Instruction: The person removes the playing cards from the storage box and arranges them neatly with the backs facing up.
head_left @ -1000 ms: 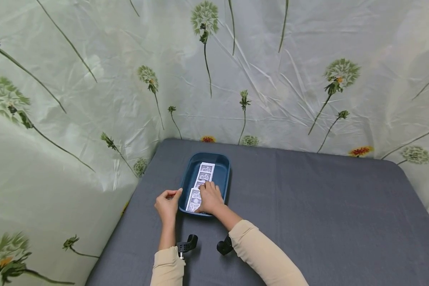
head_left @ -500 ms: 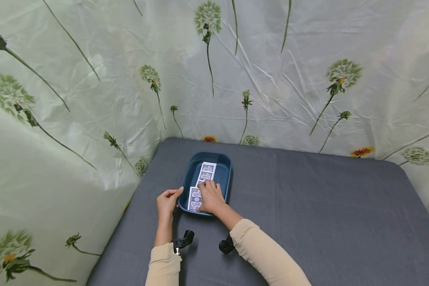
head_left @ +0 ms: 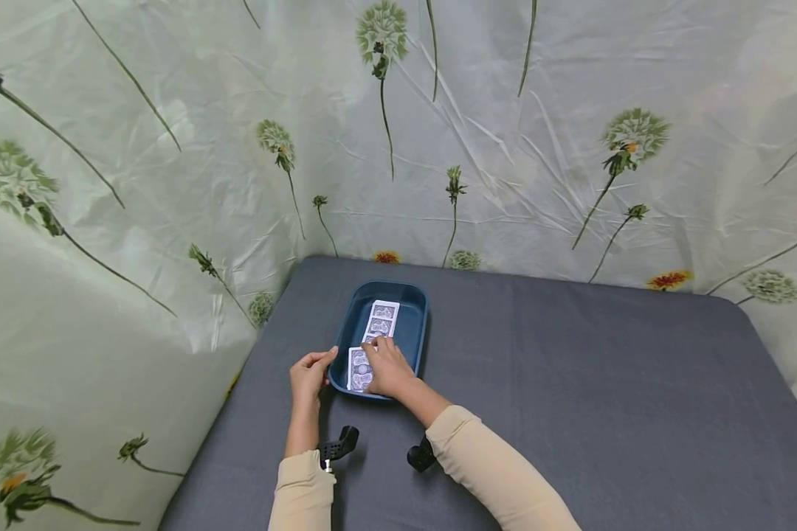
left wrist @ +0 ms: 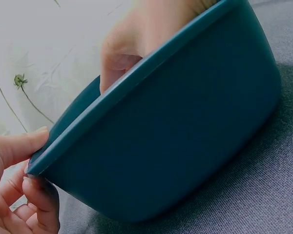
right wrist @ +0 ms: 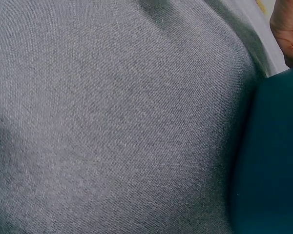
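Note:
A dark teal plastic basin (head_left: pixel 409 332) stands on the grey-covered table. My left hand (head_left: pixel 305 380) pinches its left rim, thumb above and curled fingers below, as the left wrist view shows. Face down inside lie playing cards with blue patterned backs: a row of overlapping cards (head_left: pixel 381 318) runs toward the far end, and a near stack of playing cards (head_left: pixel 359 369) lies at the close end. Reaching into the basin, my right hand (head_left: pixel 392 370) grips that near stack, fingers at its far edge and thumb toward its close edge. The right fingertips are partly hidden.
Grey cloth (head_left: pixel 571 391) covers the table, which extends well to the right of the basin. Behind and to the left hangs a pale curtain (head_left: pixel 505 169) printed with dandelions. Black wrist-camera mounts (head_left: pixel 340 445) stick out beneath the forearms.
The near stack has turned a little, from slanted to straighter, under my right hand. My left hand keeps its pinch on the rim. The basin has barely shifted.

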The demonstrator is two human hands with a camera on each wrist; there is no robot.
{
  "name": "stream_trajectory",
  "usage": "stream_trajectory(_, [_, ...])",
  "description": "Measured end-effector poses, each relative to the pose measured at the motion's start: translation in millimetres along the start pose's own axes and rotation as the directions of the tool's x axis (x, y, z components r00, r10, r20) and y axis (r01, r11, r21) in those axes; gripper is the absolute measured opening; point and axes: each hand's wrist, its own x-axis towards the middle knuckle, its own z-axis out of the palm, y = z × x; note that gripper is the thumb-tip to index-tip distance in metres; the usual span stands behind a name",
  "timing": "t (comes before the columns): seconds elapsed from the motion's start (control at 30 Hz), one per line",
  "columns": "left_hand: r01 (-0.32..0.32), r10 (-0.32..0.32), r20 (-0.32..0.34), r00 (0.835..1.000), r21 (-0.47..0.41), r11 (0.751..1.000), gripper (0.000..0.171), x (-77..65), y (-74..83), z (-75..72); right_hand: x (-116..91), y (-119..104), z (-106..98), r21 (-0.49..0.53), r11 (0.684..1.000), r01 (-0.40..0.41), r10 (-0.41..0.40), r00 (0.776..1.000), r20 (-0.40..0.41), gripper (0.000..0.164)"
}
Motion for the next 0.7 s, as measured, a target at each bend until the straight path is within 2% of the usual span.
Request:
stream_trajectory(0.2, [0.015, -0.015, 0.012, 1.000, -0.004, 1.000, 0.022, -1.2, 1.2, 0.0, -1.2, -1.1, -1.1, -0.003, 1.000, -0.017, 0.017, 1.000, 0.006, 0.084])
stream_trajectory(0.37, [0.062, -0.058, 0.087, 0.995, -0.044, 0.997, 0.021, 2.8, 0.1, -3.1, -2.3, -1.3, 0.0, -0.017, 0.999, -0.045, 0.045, 0.999, -0.008, 0.087])
stream_trajectory(0.5, [0.104, -0.096, 0.130, 0.987, -0.052, 0.993, 0.021, 6.8, -0.9, -5.9, -1.8, -1.9, 0.6, -0.051, 0.997, -0.054, 0.052, 0.998, -0.038, 0.091])
stream_trajectory(0.6, [0.108, -0.101, 0.141, 0.985, -0.040, 0.993, 0.021, 8.6, -1.1, -7.0, -0.2, -1.8, 0.9, -0.075, 0.995, -0.063, 0.057, 0.995, -0.076, 0.093])
stream_trajectory(0.7, [0.110, -0.104, 0.145, 0.984, -0.031, 0.993, 0.020, 8.1, -0.8, -6.8, -1.1, -1.1, -1.6, -0.027, 0.996, -0.090, 0.086, 0.989, -0.124, 0.094])
